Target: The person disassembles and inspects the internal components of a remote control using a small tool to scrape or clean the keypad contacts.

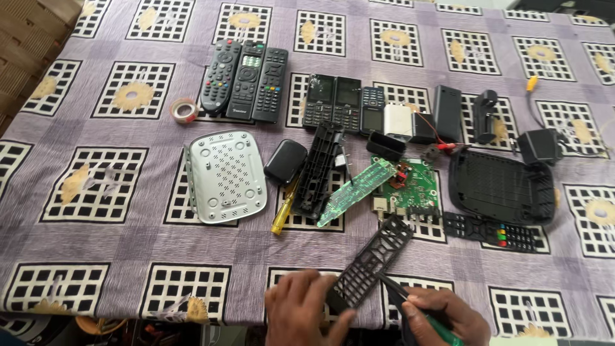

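Covering the table, a purple checked cloth (128, 256) lies under each hand (304, 311) gripping a black remote shell (371, 259).

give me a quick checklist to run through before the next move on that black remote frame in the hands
1. Left hand grips the black remote frame at its near end: ok.
2. Right hand holds a green-handled tool: ok; whether its tip touches the frame: cannot tell.
3. Frame free of other parts: not ok, its far end sits right at the green circuit board in this view.
4. Rubber keypad lies within sight to the right: ok.
5. Yellow-handled screwdriver lies on the tablecloth, out of the way: ok.
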